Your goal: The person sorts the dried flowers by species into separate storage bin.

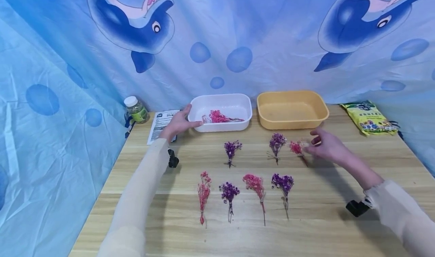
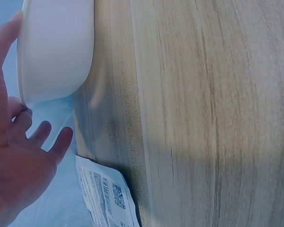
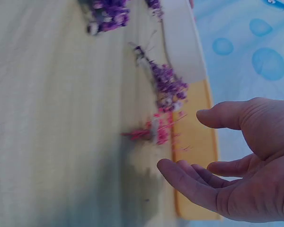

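Observation:
My left hand (image 1: 178, 125) holds the left end of a white plastic basin (image 1: 222, 127), thumb on the front rim and forefinger at the corner; the left wrist view shows this hand (image 2: 19, 165) from the side. Inside the basin lies a pink dried flower bunch (image 1: 219, 116). Over the right part of the table, my right hand (image 1: 327, 145) has thumb and fingers spread apart, nothing between them. Just beside its fingertips is a small pink dried flower bunch (image 1: 296, 147), blurred in the right wrist view. A purple bunch (image 1: 277, 142) lies left of that one.
A yellow basin (image 1: 292, 125) stands right of the white one. Nearer are purple bunches (image 1: 230, 192) and pink bunches (image 1: 204, 193) in a row. A lidded jar (image 1: 137, 111) and printed sheet (image 1: 159, 125) lie left, a yellow packet (image 1: 368, 117) right. A curtain hangs behind.

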The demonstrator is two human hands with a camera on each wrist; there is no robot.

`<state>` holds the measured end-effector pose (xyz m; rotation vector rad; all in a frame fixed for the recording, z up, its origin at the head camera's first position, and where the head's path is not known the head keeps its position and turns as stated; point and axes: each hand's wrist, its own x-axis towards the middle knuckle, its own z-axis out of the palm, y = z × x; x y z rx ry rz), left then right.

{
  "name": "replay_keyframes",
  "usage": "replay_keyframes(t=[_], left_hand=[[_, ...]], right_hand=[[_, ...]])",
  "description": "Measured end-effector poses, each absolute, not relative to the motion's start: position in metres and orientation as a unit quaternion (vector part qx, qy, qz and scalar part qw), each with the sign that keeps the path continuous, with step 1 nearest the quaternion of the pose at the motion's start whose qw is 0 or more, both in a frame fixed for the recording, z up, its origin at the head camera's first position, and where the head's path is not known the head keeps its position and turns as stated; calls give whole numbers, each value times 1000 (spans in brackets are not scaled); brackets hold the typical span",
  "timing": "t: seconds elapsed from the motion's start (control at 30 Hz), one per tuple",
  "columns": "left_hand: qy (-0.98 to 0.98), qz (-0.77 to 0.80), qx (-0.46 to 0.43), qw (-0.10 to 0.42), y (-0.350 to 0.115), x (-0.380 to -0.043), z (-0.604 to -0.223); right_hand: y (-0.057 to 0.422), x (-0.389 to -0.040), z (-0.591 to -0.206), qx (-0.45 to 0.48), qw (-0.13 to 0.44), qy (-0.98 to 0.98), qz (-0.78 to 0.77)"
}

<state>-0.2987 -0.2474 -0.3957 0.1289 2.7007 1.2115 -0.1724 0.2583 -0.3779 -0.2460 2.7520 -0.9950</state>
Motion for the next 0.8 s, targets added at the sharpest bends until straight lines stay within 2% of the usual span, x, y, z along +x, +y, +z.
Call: replay_keyframes(t=[0.53, 0.8], left_hand=[[912, 396, 52, 88, -247, -299, -395], [916, 388, 57, 82, -248, -299, -395]], right_hand=[[246, -175, -403, -90, 111, 926, -349], [242, -179, -412, -93, 84, 934, -334]])
